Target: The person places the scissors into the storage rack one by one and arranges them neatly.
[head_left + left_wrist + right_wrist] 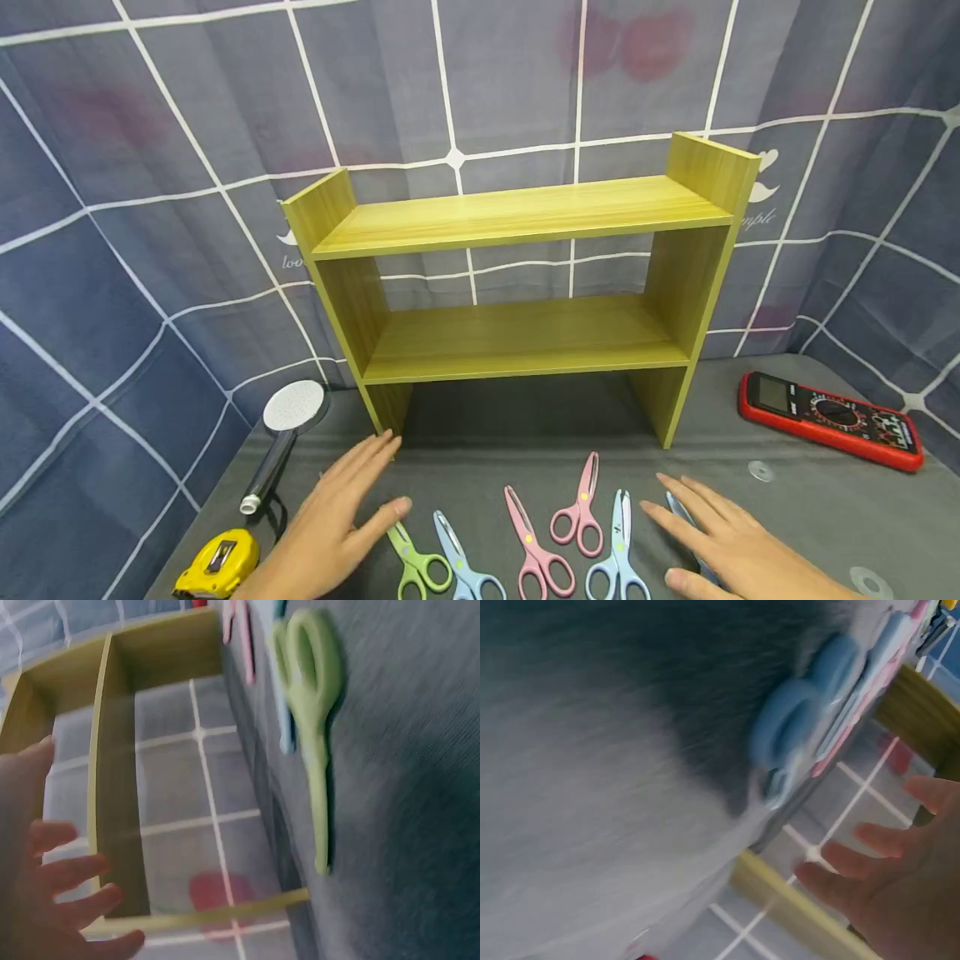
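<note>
Left hand flat, fingers spread, grip holding nothing, hovering over desk just left of green scissors. Right hand likewise spread, palm down, partly covering blue scissors at row's right end.

Six scissors in row along desk front: green, blue, pink, pink, blue, blue. Long axes run near to far, blades pointing toward shelf, handles toward person.

Shower head, yellow tape measure left; red multimeter right, its writing too small to read.
</note>
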Demonstrator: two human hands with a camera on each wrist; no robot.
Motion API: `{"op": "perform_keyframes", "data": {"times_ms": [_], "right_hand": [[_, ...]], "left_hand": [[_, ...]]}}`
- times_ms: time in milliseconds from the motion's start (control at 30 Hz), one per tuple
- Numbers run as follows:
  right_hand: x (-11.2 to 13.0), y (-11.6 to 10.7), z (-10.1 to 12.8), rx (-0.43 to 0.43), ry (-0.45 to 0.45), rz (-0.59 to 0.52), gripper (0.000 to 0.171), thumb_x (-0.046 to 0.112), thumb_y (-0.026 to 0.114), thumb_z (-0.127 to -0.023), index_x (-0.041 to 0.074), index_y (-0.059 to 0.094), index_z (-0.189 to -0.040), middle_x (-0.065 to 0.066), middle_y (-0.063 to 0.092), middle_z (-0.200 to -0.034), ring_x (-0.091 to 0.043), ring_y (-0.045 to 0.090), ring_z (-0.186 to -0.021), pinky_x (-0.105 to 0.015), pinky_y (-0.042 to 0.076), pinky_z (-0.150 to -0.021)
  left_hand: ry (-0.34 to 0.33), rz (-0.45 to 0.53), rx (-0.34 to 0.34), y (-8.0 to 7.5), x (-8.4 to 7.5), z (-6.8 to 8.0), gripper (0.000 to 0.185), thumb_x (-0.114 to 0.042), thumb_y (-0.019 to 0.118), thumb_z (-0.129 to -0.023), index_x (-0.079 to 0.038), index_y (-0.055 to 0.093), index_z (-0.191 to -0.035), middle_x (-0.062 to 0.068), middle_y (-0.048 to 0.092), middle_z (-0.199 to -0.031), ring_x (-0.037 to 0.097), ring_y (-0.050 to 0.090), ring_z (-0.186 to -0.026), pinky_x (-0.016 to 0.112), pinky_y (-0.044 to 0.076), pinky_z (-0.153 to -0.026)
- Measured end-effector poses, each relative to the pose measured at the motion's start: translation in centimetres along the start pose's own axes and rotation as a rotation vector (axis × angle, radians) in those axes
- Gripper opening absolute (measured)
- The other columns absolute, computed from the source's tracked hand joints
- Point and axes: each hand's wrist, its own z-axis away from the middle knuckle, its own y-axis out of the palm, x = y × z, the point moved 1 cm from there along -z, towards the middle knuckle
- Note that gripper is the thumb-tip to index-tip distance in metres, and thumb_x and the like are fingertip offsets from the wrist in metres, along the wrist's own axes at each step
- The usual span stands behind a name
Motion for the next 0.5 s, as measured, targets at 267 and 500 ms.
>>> {"op": "perform_keyframes", "data": {"times_ms": [267,500], "right_hand": [[-4.8,3.0,3.4,-0.021,-0.323,-0.176,0.063,0.037,0.077,-0.085,0.023,0.053,-0.141,0.015,0.036,-0.099,0.007,0.032,-0.082,-0.011,0.028,-0.062],[-5.2,3.6,4.3,0.036,-0.346,-0.304,0.039,0.031,0.072,-0.091,0.024,0.058,-0.127,0.017,0.033,-0.092,0.009,0.028,-0.074,-0.011,0.025,-0.055]], "left_hand": [[-0.25,0.44,-0.083,-1.7,2.9,-4.2,0.072,-0.025,0.056,-0.103,-0.001,0.014,-0.156,0.028,0.032,-0.152,0.042,0.033,-0.139,0.056,0.034,-0.104],[-0.359,0.689,-0.103,-1.8,4.4,-8.4,0.074,-0.036,0.051,-0.104,-0.007,0.011,-0.158,0.024,0.03,-0.155,0.037,0.03,-0.141,0.054,0.026,-0.111]]}}
